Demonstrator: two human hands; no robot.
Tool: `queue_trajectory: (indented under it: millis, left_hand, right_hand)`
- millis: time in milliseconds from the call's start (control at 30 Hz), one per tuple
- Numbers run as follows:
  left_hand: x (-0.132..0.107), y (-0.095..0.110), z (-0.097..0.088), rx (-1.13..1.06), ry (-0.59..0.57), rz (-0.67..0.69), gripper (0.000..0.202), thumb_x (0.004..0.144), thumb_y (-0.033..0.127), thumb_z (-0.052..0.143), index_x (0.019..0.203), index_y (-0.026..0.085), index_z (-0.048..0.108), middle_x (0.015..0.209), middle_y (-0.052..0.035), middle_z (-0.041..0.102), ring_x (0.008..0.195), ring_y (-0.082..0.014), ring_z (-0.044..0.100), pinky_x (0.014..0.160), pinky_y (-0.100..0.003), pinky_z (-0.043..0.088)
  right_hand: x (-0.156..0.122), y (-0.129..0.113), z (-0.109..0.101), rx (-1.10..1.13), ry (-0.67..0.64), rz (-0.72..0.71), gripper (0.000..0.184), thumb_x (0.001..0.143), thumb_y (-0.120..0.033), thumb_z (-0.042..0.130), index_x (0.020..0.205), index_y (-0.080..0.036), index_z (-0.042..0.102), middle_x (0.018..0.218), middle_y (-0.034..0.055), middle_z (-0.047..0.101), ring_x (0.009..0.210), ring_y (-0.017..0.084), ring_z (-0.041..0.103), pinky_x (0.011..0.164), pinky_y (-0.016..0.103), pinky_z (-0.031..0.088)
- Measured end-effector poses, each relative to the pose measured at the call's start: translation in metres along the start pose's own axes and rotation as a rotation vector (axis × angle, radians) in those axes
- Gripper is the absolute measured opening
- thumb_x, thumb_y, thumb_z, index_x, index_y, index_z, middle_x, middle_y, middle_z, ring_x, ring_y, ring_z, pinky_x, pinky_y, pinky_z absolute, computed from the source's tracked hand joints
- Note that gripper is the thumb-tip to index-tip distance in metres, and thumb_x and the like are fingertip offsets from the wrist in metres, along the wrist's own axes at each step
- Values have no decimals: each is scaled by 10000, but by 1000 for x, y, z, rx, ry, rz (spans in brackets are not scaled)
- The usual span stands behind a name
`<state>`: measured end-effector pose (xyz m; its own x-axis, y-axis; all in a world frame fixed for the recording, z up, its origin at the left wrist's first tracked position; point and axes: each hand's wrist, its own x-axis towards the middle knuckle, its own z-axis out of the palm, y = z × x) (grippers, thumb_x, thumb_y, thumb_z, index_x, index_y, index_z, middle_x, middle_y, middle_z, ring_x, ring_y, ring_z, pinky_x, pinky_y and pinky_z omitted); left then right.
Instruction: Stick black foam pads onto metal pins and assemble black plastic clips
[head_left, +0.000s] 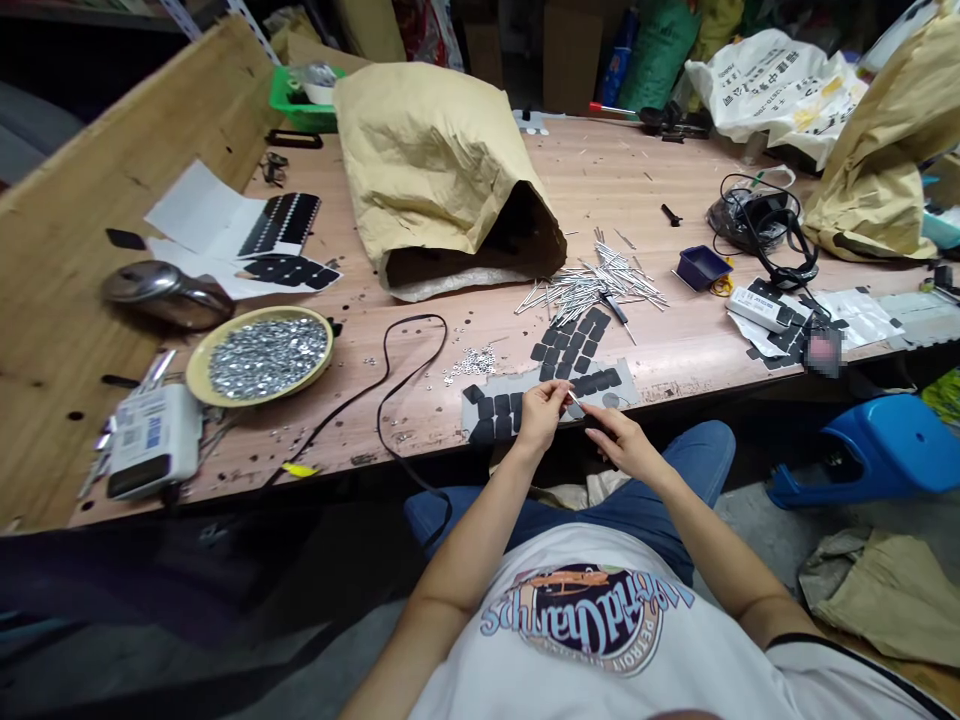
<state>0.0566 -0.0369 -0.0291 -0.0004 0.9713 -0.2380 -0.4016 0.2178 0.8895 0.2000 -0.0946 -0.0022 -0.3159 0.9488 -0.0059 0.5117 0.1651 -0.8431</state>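
My left hand (544, 412) pinches a thin metal rod (575, 399) between thumb and fingertips, just over the table's front edge. Closed on the rod's other end is my right hand (628, 442), its thumb and forefinger together and the lower fingers curled loosely. Under and beside my left hand lies a grey sheet (474, 394) with black rounded pads (495, 412) in rows. More black pads (574, 342) spread behind it. Farther back is a loose pile of thin metal rods (592, 285), with a small dark-handled screwdriver (616, 310) at its near side.
A large brown paper sack (427, 160) lies open-mouthed at the back. Small metal pieces (476, 362) are scattered left of the sheet; a yellow bowl (196, 372) holds many more. A black strap (381, 400) hangs over the edge. A blue stool (877, 450) stands right.
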Motion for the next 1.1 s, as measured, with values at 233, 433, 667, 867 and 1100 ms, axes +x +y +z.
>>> queue_trajectory:
  millis: [233, 433, 667, 867, 1100]
  left_hand:
    - [0, -3, -6, 164, 11, 17, 175, 664, 257, 700, 800, 146, 690, 702, -26, 674, 612, -99, 584, 595, -211, 460]
    - [2, 4, -15, 273, 63, 118, 263, 741, 339, 639, 927, 155, 671, 853, -64, 702, 734, -135, 632, 683, -247, 510]
    - [-1, 10, -21, 317, 88, 191, 284, 745, 394, 629, 906, 164, 674, 839, -62, 708, 760, -157, 650, 715, -269, 518]
    - [-1, 11, -22, 318, 77, 211, 302, 739, 417, 632, 892, 161, 681, 813, -61, 706, 733, -156, 646, 675, -257, 510]
    - [-2, 13, -23, 342, 84, 228, 284, 754, 399, 617, 891, 161, 687, 824, -64, 708, 741, -155, 645, 683, -252, 502]
  right_hand:
    - [-6, 24, -7, -247, 226, 162, 375, 895, -237, 402, 1224, -198, 578, 965, 97, 580, 856, 190, 605, 817, 348, 511]
    - [2, 33, -9, -257, 183, 396, 377, 877, -205, 415, 1210, -206, 591, 1018, 94, 598, 620, 117, 597, 594, 256, 524]
    - [7, 10, -6, -59, 236, 576, 412, 871, -177, 384, 1238, -161, 572, 1025, 97, 614, 388, 36, 485, 432, 226, 483]
    - [9, 12, -4, -30, 281, 555, 405, 867, -187, 382, 1223, -170, 575, 852, 45, 630, 367, 37, 471, 414, 199, 469]
    - [11, 15, 7, -120, 123, 467, 392, 876, -218, 384, 1218, -213, 575, 1023, 72, 608, 424, 47, 510, 479, 226, 506]
